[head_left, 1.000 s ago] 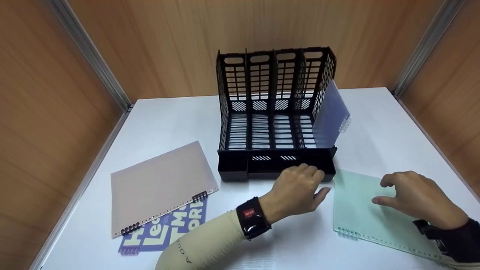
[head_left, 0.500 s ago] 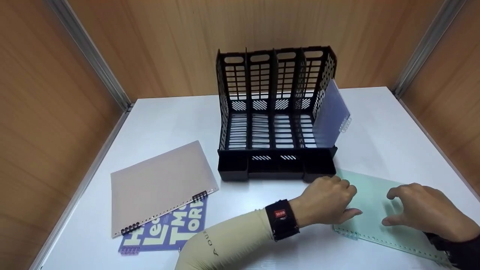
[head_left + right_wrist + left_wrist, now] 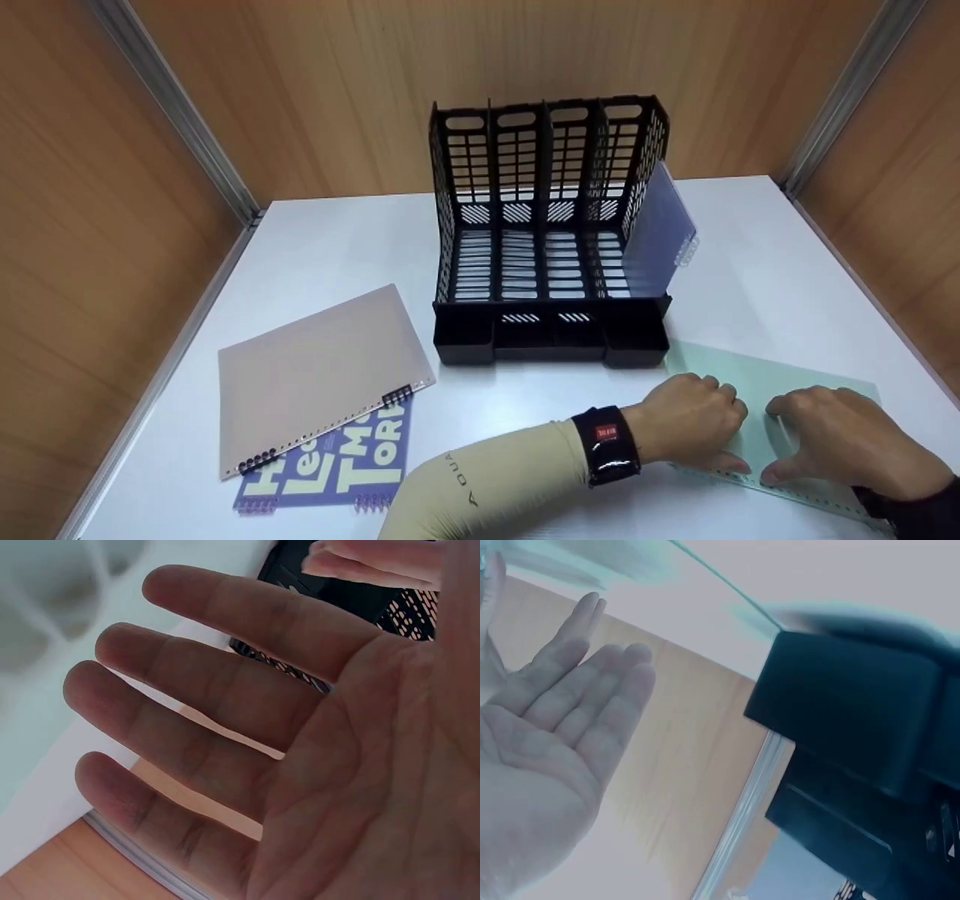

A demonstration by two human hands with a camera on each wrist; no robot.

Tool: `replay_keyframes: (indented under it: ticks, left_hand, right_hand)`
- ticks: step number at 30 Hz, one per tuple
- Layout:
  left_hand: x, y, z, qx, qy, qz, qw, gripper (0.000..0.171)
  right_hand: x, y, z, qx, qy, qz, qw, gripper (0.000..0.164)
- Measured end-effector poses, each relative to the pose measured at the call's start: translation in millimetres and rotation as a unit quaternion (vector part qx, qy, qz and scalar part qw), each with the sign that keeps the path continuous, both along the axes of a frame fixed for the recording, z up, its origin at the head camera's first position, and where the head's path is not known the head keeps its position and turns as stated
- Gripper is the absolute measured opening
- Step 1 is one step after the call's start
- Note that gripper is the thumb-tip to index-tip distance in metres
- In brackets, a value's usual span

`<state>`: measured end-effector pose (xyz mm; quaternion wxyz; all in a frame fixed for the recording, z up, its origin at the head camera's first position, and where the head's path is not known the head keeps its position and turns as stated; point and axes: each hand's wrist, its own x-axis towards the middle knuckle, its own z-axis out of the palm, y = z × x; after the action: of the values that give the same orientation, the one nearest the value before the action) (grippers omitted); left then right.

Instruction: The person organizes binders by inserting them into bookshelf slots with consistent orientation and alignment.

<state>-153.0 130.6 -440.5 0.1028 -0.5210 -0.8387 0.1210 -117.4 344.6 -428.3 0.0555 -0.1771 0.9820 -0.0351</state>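
A pale green loose-leaf binder (image 3: 795, 379) lies flat at the front right of the table, its punched edge toward me. My left hand (image 3: 694, 420) is over its left part, and in the left wrist view the fingers of that left hand (image 3: 555, 742) look fairly straight, holding nothing. Over the binder's right part is my right hand (image 3: 847, 435), thumb apart from the fingers. The right wrist view shows the right hand (image 3: 300, 735) with spread, nearly straight fingers and nothing gripped. Whether either hand touches the binder, I cannot tell.
A black file organizer (image 3: 551, 334) with several upright slots stands at the back centre. A purple translucent binder (image 3: 656, 240) leans upright in its rightmost slot. At left, a beige binder (image 3: 322, 375) overlaps a purple lettered one (image 3: 367, 457). Wooden panels (image 3: 525, 45) enclose the table.
My left hand has moved right and toward me, from in front of the organizer to over the green binder. My right hand has shifted slightly toward me. The binders stay where they were.
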Motion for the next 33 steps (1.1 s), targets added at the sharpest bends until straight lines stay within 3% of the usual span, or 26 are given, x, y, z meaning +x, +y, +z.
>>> replay_keyframes:
  ticks: [4, 10, 20, 24, 28, 33]
  left_hand:
    - [1.2, 7, -8.3, -0.023, -0.024, 0.008, 0.9994, 0.067]
    - [2.0, 13, -14.5, -0.045, -0.031, 0.011, 0.9985, 0.070]
    - [6.3, 18, -15.1, -0.071, -0.022, 0.004, 0.9972, 0.059]
    - [10.7, 22, -14.7, -0.106, -0.026, -0.026, 0.9937, 0.043]
    - [14.8, 23, -16.5, -0.135, -0.002, -0.085, 0.9871, 0.020]
    - [15.9, 20, -19.5, -0.129, 0.021, -0.129, 0.9831, 0.028]
  right_hand:
    - [0.5, -2, -4.9, 0.003, 0.001, 0.010, 1.000, 0.078]
    - [-0.2, -3, -6.6, 0.005, 0.003, 0.013, 1.000, 0.071]
    - [2.0, -6, -5.8, 0.000, 0.014, 0.009, 1.000, 0.050]
    - [4.0, -6, -7.4, -0.006, 0.026, 0.012, 1.000, 0.047]
    - [7.3, -7, -8.8, -0.013, 0.029, 0.009, 0.999, 0.041]
    - [11.6, -5, -7.9, -0.011, 0.025, 0.006, 1.000, 0.047]
